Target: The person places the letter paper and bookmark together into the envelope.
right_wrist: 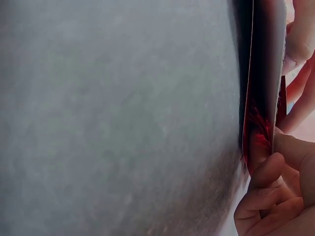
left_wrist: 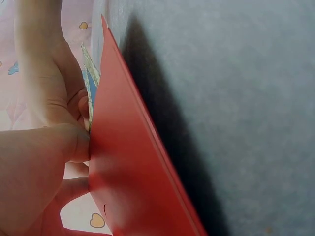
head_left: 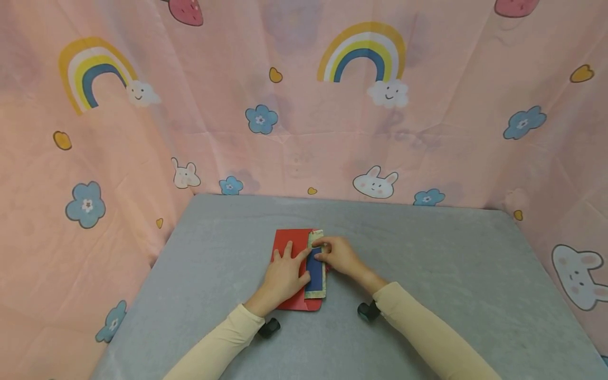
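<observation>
A flat red paper folder lies on the table, with a narrow card along its right side. The card has a dark blue panel inside a pale patterned border. My left hand rests on the folder with fingers spread, its forefinger and thumb touching the card. My right hand pinches the card's right edge near the top between thumb and fingers. Seen from the right wrist, the card stands a little away from the red layer beneath, and red tassel threads show in that gap beside the fingers.
A grey cloth covers the table. Pink printed curtains hang behind it and at both sides. Dark wrist cameras sit under the left wrist and the right wrist.
</observation>
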The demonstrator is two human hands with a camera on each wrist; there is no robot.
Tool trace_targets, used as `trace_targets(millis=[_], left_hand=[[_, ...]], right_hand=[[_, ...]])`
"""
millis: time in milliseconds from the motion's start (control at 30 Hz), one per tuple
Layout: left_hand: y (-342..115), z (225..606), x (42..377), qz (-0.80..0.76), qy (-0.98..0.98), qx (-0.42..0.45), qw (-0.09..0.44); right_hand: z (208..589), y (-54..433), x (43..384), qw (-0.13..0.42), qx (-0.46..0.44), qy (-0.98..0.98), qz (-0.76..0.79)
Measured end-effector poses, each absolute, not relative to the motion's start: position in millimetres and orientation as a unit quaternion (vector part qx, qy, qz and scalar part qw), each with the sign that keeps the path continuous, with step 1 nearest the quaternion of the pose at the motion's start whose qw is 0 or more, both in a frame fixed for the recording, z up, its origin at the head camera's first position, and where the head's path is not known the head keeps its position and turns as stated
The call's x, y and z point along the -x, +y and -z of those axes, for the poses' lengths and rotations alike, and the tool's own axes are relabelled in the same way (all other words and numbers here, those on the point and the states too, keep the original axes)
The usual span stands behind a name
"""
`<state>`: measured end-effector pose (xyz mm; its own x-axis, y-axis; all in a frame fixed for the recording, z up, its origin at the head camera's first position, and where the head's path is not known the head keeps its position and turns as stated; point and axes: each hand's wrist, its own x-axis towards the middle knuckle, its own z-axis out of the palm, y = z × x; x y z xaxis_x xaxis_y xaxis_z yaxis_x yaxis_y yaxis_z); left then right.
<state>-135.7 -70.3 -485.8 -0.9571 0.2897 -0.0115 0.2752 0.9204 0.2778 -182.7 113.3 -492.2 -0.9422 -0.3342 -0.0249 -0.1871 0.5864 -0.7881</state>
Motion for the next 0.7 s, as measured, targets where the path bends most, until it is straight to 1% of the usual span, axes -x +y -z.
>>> trace_targets(millis=[233, 467, 700], left_hand=[[-69.4, 485.0, 135.0, -0.139, 0.98, -0.14, 0.03], [-69.9, 485.5, 135.4, -0.136, 0.98, -0.147, 0.018], [-69.8, 486.7, 135.8, -0.132, 0.98, -0.148, 0.017]], right_hand=[[494.7, 109.6, 183.7, 0.085, 0.139, 0.894, 0.416], [494.9, 107.4, 183.2, 0.086, 0.132, 0.898, 0.411], [494.7, 105.0, 182.2, 0.077, 0.143, 0.909, 0.385]])
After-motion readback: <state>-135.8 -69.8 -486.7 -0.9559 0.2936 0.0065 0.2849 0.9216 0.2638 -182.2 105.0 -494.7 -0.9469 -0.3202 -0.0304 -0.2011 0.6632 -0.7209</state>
